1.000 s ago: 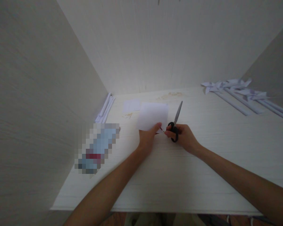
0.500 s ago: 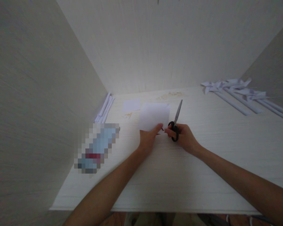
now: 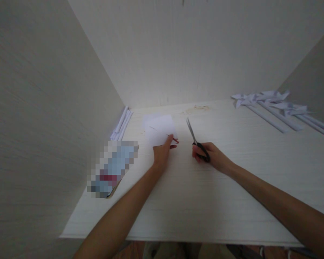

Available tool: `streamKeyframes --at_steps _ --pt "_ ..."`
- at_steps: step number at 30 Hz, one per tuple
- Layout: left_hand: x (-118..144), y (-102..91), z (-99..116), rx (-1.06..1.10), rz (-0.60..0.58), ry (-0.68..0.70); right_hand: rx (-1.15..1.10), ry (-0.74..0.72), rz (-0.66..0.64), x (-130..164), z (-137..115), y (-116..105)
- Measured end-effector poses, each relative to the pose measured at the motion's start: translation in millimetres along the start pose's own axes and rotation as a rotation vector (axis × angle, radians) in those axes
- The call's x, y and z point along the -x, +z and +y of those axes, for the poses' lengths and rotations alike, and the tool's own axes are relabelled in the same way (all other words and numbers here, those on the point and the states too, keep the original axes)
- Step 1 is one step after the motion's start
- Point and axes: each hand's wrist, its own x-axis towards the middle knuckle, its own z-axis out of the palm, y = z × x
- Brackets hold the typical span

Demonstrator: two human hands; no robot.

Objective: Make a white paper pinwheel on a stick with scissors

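My left hand (image 3: 163, 147) is closed on the lower right corner of a white sheet of paper (image 3: 159, 129), thumb on top and fingers beneath. A thin dark line runs across the upper left of this sheet. Part of a second, paler piece of paper (image 3: 148, 118) shows behind it on the table. To the right, my right hand (image 3: 209, 154) holds a pair of scissors (image 3: 193, 135) by the black handles. The blades point up and away, nearly together, apart from the paper.
Rolled white paper sticks (image 3: 121, 124) lie against the left wall. A blurred, pixelated item (image 3: 113, 169) rests nearer on the left. Several paper pinwheels (image 3: 270, 104) on paper sticks lie at the back right. The white table (image 3: 205, 208) has walls on three sides.
My left hand has carried the sheet leftward, over the smaller paper. In my right hand the scissors have turned, their tips swinging left, away from the sheet.
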Motion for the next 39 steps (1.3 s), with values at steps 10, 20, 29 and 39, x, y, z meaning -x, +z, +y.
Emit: streamKeyframes --at_steps 10,20,29,39 --pt "-6.5 -5.3 0.3 0.117 -0.018 -0.005 0.242 0.1 -0.197 5.4 -1.7 -2.2" --pt "-6.7 -4.5 3.1 0.203 -0.004 -0.028 0.267 0.111 -0.229 5.0 -3.7 -1.8" --pt "-6.0 -2.3 2.7 0.217 -0.002 -0.05 0.337 0.119 -0.235 5.0 -4.3 -3.2" --pt "-6.6 -1.9 2.6 0.209 -0.011 -0.048 0.333 0.114 -0.223 5.3 -2.1 -2.7"
